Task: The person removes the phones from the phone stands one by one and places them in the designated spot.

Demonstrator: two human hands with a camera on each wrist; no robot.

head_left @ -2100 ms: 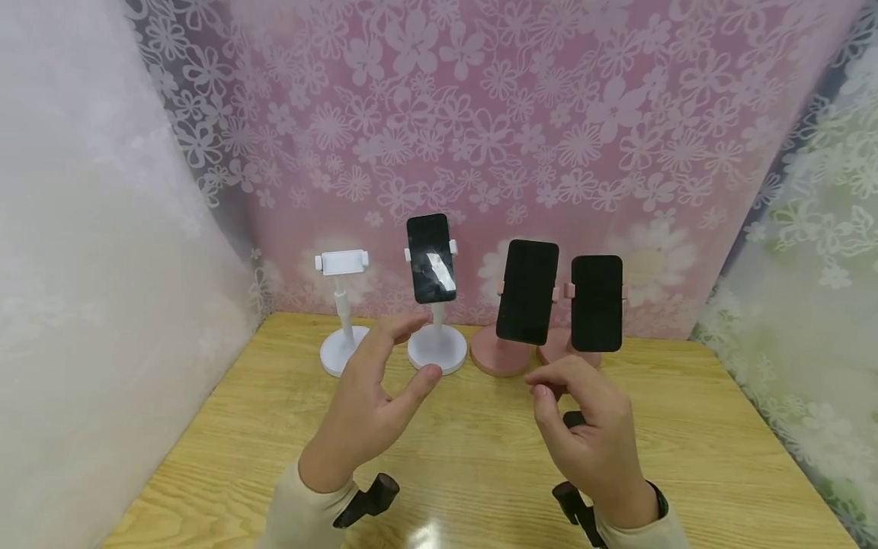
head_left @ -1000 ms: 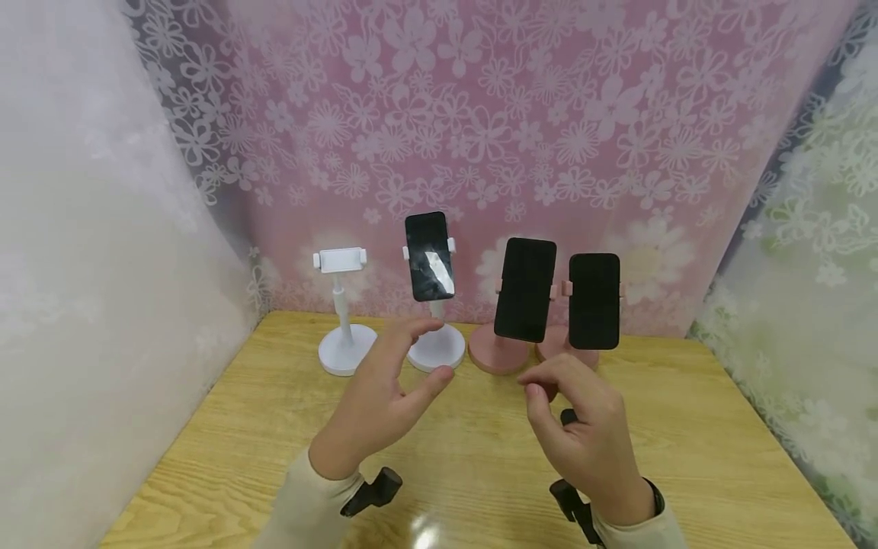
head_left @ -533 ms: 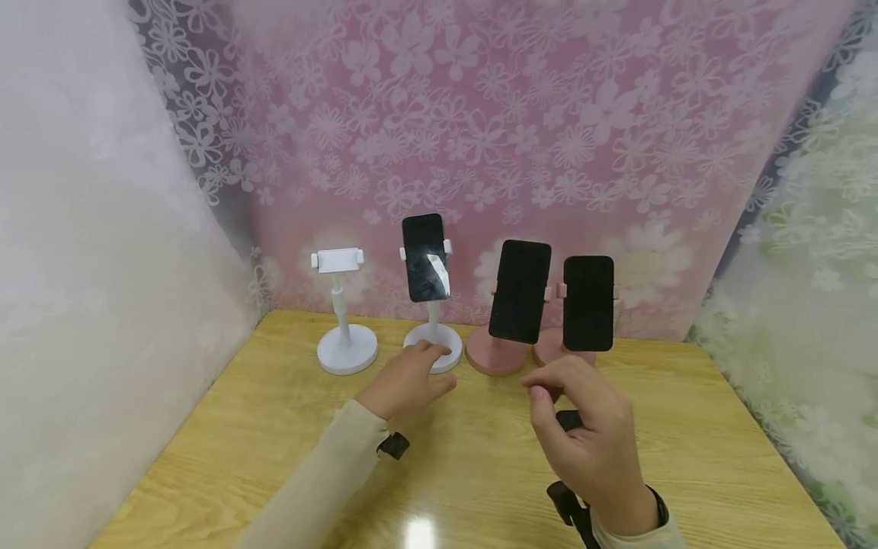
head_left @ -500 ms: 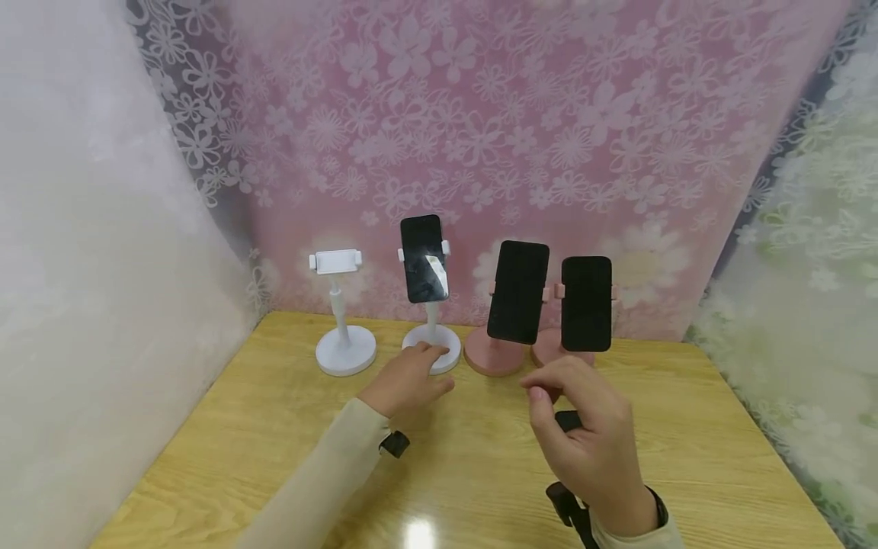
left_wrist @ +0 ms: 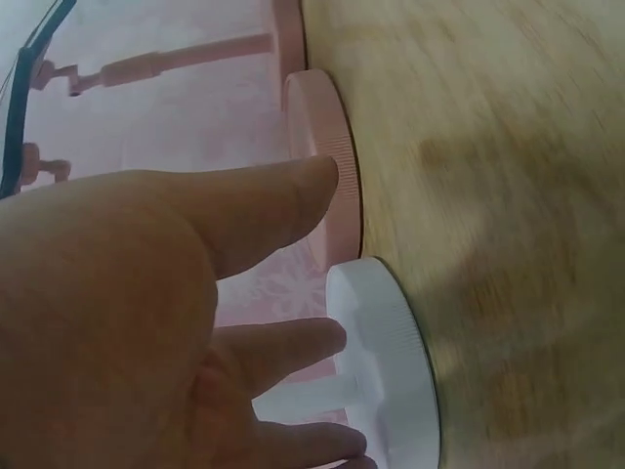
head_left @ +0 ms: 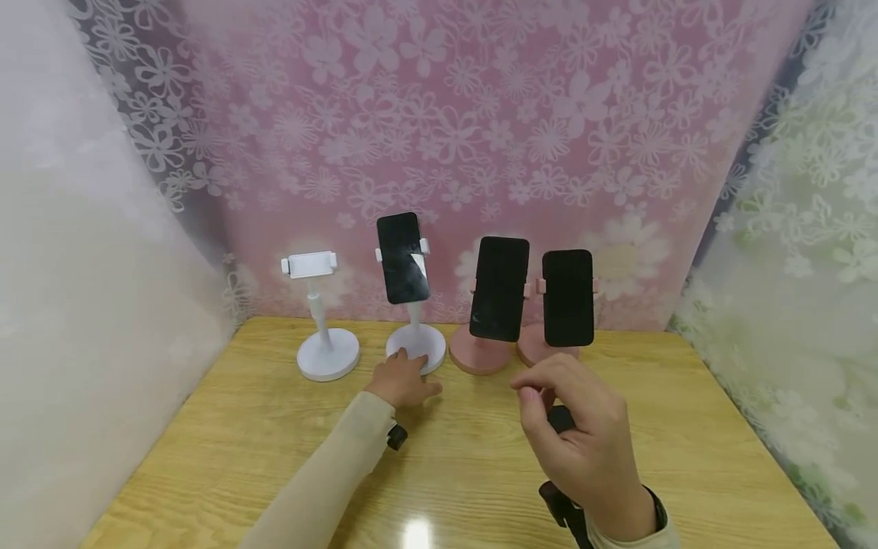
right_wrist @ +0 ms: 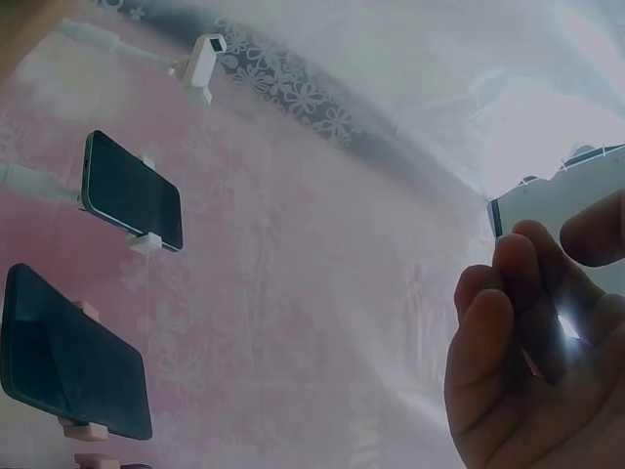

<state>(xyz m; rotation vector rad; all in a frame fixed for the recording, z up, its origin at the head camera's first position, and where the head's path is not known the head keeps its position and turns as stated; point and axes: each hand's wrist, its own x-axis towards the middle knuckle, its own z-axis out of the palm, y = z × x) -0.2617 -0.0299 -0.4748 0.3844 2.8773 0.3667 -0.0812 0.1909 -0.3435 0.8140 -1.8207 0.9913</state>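
My left hand (head_left: pixel 401 380) reaches to the front of a white phone stand's round base (head_left: pixel 427 341). Its fingers are spread and nearly straight, at or over the rim. In the left wrist view the thumb (left_wrist: pixel 283 200) lies in front of a pink base (left_wrist: pixel 337 181); whether any finger touches the white base (left_wrist: pixel 391 362) I cannot tell. That stand's clamp holds a black phone (head_left: pixel 401 258), tilted slightly. Hovering over the front right of the table, my right hand (head_left: pixel 583 435) has loosely curled fingers around nothing; the right wrist view shows the hand (right_wrist: pixel 547 342) holding nothing.
To the left stands another white phone stand (head_left: pixel 328 355) with no phone in its clamp (head_left: pixel 310 264). On the right, two pink stands hold a larger phone (head_left: pixel 501 288) and a smaller phone (head_left: pixel 568 297). A pink floral curtain (head_left: pixel 439 137) hangs behind the wooden table (head_left: pixel 226 457).
My left hand has moved forward and down from above the table to the white stand's base. My right hand stays nearly still. The whole scene has shifted slightly left in view.
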